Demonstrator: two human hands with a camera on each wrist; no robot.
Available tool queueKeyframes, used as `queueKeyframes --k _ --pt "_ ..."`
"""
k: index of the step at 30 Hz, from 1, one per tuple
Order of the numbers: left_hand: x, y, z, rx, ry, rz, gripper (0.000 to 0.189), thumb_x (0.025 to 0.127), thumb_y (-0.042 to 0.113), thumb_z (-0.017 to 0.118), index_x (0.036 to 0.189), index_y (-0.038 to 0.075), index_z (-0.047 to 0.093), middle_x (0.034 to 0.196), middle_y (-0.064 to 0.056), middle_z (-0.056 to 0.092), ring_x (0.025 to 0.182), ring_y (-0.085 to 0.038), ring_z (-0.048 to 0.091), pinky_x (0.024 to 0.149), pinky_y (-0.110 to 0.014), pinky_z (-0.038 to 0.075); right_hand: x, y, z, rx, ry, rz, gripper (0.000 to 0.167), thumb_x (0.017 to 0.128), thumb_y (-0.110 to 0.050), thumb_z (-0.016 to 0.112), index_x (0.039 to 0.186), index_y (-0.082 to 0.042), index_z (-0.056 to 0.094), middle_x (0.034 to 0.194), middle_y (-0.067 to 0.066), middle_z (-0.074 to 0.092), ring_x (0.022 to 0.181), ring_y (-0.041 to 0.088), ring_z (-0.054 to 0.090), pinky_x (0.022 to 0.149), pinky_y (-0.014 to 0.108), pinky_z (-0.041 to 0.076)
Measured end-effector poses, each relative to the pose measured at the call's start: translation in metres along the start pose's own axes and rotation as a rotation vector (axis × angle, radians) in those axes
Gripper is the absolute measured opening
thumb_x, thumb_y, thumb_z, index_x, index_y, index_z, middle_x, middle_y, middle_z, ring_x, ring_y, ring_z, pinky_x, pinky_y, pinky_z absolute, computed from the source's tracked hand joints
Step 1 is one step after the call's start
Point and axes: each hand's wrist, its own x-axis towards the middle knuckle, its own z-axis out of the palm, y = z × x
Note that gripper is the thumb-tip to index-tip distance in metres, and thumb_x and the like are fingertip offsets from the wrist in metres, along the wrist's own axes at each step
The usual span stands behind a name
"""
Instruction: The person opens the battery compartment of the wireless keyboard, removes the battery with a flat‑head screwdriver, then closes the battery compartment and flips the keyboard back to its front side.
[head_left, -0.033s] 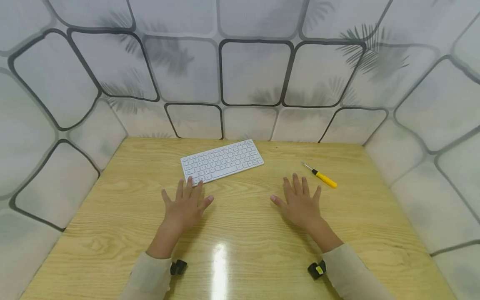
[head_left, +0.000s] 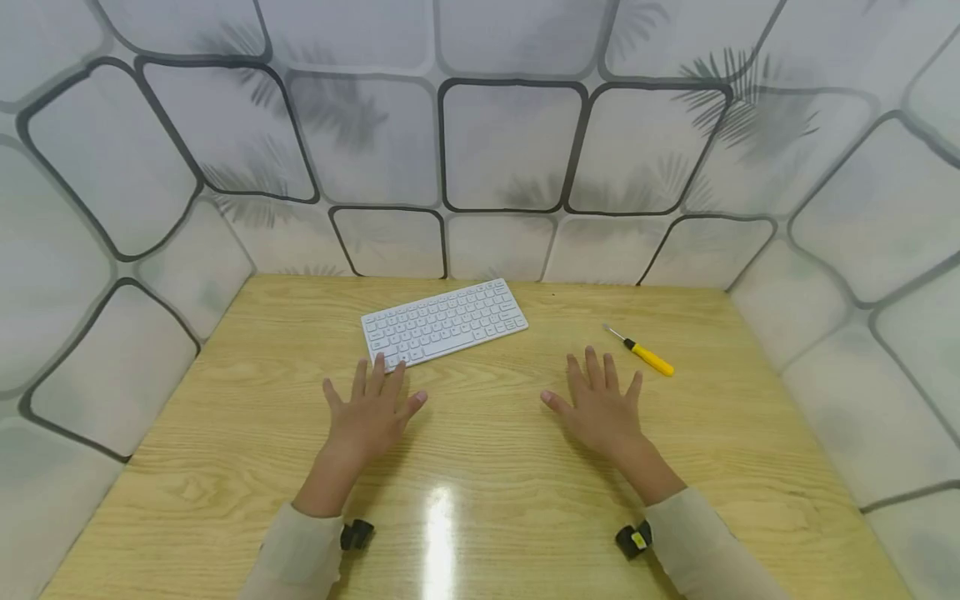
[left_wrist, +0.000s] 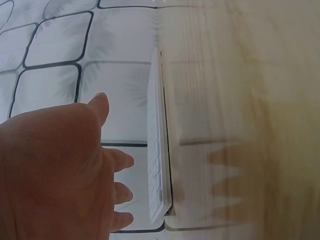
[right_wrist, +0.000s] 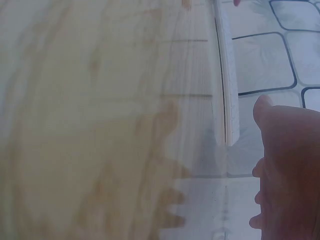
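A white keyboard (head_left: pixel 446 323) lies tilted on the wooden table, left of centre towards the back. My left hand (head_left: pixel 367 421) has its fingers spread and straight, the tips overlapping the keyboard's near left corner in the head view. In the left wrist view a gap separates those fingers from the keyboard (left_wrist: pixel 157 145), and they hover over the table. Palm down, my right hand (head_left: pixel 602 412) is spread too and holds nothing. Just beyond it to the right is a screwdriver (head_left: pixel 648 357) with a yellow and black handle, its metal tip pointing to the back left.
Pale walls (head_left: pixel 510 150) with dark stone-like outlines and leaf shadows enclose the back and both sides of the wooden table (head_left: pixel 487 433). Small black devices (head_left: pixel 634 540) are worn at both wrists. Light glares off the tabletop near the front.
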Motion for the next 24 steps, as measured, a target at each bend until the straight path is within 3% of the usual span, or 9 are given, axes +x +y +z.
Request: queueKeyframes --k 15,24 --pt "-0.0008 -0.0005 -0.0048 0.02 -0.021 -0.009 0.075 0.104 0.063 0.026 0.161 0.013 0.026 0.167 -0.024 0.01 0.153 -0.048 0.007 0.108 -0.082 -0.003 0.0 -0.002 -0.0031 -0.016 0.009 -0.01 0.095 0.094 -0.08 0.023 0.163 -0.014 0.017 0.169 0.02 0.003 0.155 0.045 0.0 0.112 0.075 -0.012" --pt "0.0012 -0.0027 -0.0032 0.029 0.027 0.005 0.074 0.106 0.06 0.025 0.16 0.01 0.028 0.166 -0.025 0.012 0.153 -0.048 0.01 0.108 -0.082 0.001 0.0065 -0.0062 -0.0037 0.023 0.084 -0.062 0.09 0.097 -0.076 0.03 0.159 -0.012 0.029 0.166 0.023 0.015 0.153 0.046 0.01 0.116 0.072 -0.006"
